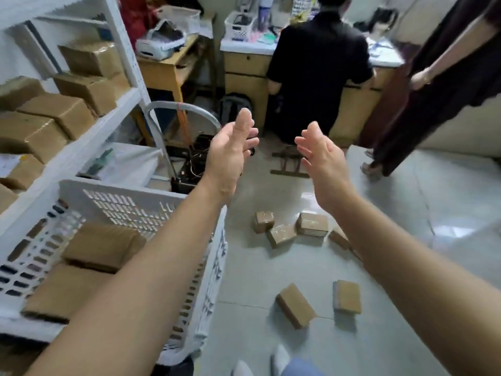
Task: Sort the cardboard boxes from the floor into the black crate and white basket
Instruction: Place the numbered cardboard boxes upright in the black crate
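Our left hand (230, 156) and right hand (322, 164) hang open and empty; the boxes (311, 225) lie scattered on the floor (252, 270) right of the basket (135, 189), below the hands, nearer our right.

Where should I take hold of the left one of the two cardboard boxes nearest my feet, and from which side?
Take the box across its two long side faces, coming down from above. It lies flat with its broad face up, and it is apart from the neighbouring box, so both long sides look free for fingers and thumb.
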